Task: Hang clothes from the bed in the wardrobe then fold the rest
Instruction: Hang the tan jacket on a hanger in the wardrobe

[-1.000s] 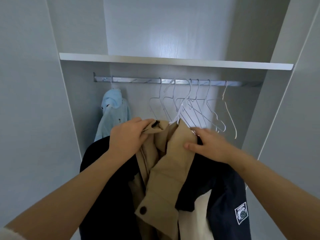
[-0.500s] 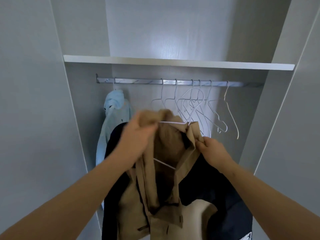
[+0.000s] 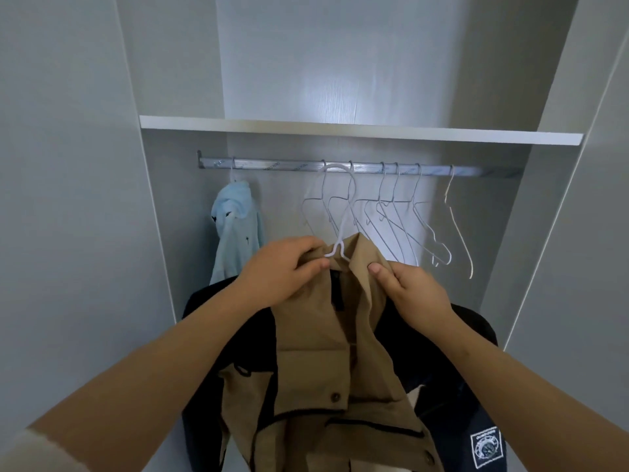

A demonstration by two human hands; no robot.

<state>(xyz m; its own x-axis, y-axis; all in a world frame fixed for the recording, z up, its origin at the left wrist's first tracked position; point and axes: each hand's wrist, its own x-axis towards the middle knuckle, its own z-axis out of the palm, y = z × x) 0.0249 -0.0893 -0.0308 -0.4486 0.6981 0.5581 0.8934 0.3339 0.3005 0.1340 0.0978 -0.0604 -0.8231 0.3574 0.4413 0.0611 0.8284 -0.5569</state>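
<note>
A tan jacket (image 3: 316,338) with dark trim sits on a white hanger (image 3: 340,212), whose hook reaches up to the metal rail (image 3: 279,164). My left hand (image 3: 282,270) pinches the jacket's collar at the hanger's neck. My right hand (image 3: 412,287) grips the right collar and shoulder. A dark navy garment (image 3: 476,420) with a white badge is draped over both forearms, behind the jacket.
A light blue top (image 3: 235,229) hangs at the rail's left end. Several empty white wire hangers (image 3: 401,219) hang right of centre. A white shelf (image 3: 357,129) runs above the rail. Grey wardrobe walls (image 3: 68,199) stand on both sides.
The jacket and its hanger rose, and the hook now stands up at the rail. Both hands shifted onto the collar beside the hanger's neck.
</note>
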